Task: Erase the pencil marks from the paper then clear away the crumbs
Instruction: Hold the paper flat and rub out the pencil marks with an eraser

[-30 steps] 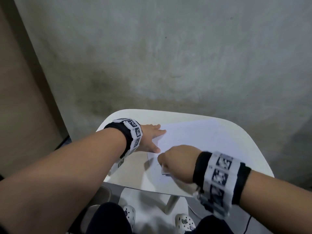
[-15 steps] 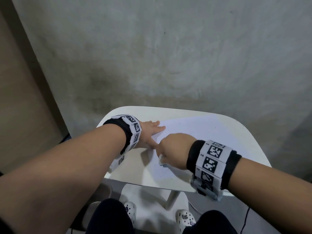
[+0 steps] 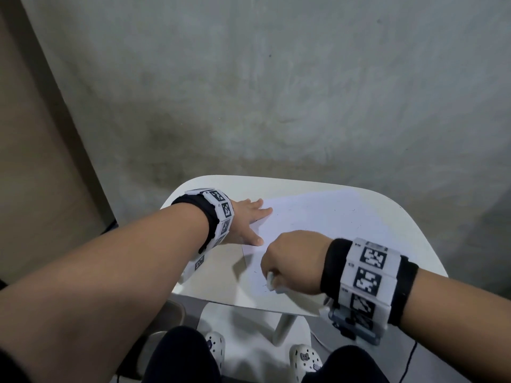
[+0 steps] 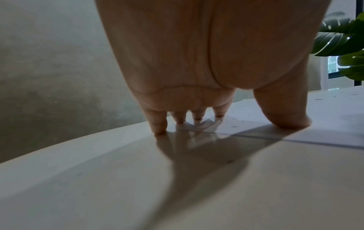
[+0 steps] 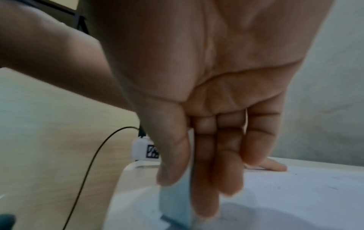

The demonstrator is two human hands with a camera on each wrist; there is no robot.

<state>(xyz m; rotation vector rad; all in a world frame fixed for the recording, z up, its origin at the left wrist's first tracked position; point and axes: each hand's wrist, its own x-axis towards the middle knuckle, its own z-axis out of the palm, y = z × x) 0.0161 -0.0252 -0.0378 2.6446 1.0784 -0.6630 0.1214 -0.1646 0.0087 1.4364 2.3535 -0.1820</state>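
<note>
White rectangular eraser (image 5: 177,207) pinched in right hand (image 3: 290,261), lower centre, apparently touching white paper sheet (image 3: 326,217). Left hand (image 3: 246,219) flat, fingers straight, pressing sheet's left edge on white rounded desk (image 3: 221,275).

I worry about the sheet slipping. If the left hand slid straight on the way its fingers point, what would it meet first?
Likely only more paper: the left hand points across it; nothing else shows ahead before the table edge.

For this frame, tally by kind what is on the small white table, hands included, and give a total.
Paper sheet: 1
Eraser: 1, pinched in the right hand
Hands on the sheet: 2, counting the left hand pressing its edge flat
Total: 4, all on the table. Small specks on the sheet are too small to count.
</note>
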